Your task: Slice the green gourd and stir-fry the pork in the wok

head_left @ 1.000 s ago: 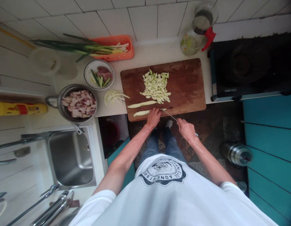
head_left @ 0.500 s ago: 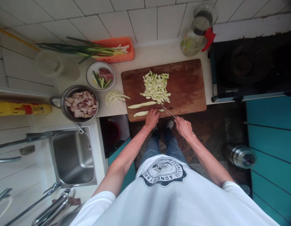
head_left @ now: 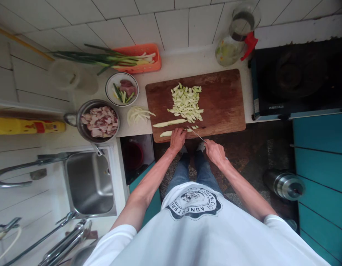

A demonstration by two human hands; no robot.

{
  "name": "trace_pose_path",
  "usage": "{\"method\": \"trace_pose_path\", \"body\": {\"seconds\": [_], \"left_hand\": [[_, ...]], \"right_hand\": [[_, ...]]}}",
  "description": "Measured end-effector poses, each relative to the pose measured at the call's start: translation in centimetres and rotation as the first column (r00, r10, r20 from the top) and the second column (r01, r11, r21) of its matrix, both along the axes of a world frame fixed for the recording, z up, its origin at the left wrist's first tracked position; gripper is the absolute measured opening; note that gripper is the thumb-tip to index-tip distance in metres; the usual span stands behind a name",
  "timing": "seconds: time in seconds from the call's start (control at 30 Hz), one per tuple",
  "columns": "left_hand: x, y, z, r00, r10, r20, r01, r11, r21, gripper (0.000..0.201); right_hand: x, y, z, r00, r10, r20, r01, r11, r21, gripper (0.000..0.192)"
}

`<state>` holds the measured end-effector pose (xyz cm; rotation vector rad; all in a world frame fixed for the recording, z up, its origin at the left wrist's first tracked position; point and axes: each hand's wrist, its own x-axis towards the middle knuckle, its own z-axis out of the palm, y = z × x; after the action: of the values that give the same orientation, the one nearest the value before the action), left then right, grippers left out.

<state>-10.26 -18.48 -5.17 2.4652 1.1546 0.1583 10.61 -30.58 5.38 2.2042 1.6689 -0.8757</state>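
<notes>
My left hand [head_left: 178,139] is closed over a pale green vegetable strip [head_left: 166,133] near the front edge of the wooden cutting board [head_left: 223,99]. In my right hand [head_left: 215,151] is a kitchen knife [head_left: 197,134], its blade angled toward the strip's right end, just beside my left fingertips. A few freshly cut bits [head_left: 194,127] lie by the blade. Behind my left hand rests a second long strip [head_left: 170,123], untouched by either hand. A heap of slanted pale green pieces [head_left: 186,101] covers the middle of the board.
Left of the board are sliced white shreds [head_left: 139,115], a bowl with meat and scallion [head_left: 121,89], and a pot of raw meat chunks [head_left: 100,122]. An orange basket [head_left: 140,59], a glass jug [head_left: 231,50] and a stove [head_left: 292,81] stand around; the sink [head_left: 90,183] is front left.
Small pieces now lie cut off at the strip's right end. The knife tip has shifted slightly away from the heap. The whole view has slid a little to the right.
</notes>
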Motion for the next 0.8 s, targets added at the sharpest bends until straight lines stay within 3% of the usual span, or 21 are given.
{"method": "trace_pose_path", "body": {"seconds": [0.17,0.37,0.6,0.8], "left_hand": [[-0.8,0.2,0.1,1.000,0.008,0.002,-0.008,1.000,-0.004,0.034],[-1.4,0.3,0.0,1.000,0.021,-0.003,-0.021,1.000,0.023,0.034],[-2.0,0.4,0.5,1.000,0.028,-0.003,-0.028,0.999,-0.017,0.032],[-2.5,0.4,0.3,0.999,0.036,0.006,-0.036,0.999,-0.009,0.033]], "right_hand": [[-1.3,0.8,0.0,1.000,0.013,0.006,-0.012,0.998,-0.064,0.047],[-2.0,1.1,0.5,1.000,-0.009,-0.011,0.009,1.000,-0.008,0.046],[-2.8,1.9,0.0,1.000,0.025,0.009,-0.024,0.998,-0.055,0.043],[-3.3,1.7,0.4,1.000,0.016,-0.001,-0.016,1.000,-0.019,0.045]]}}
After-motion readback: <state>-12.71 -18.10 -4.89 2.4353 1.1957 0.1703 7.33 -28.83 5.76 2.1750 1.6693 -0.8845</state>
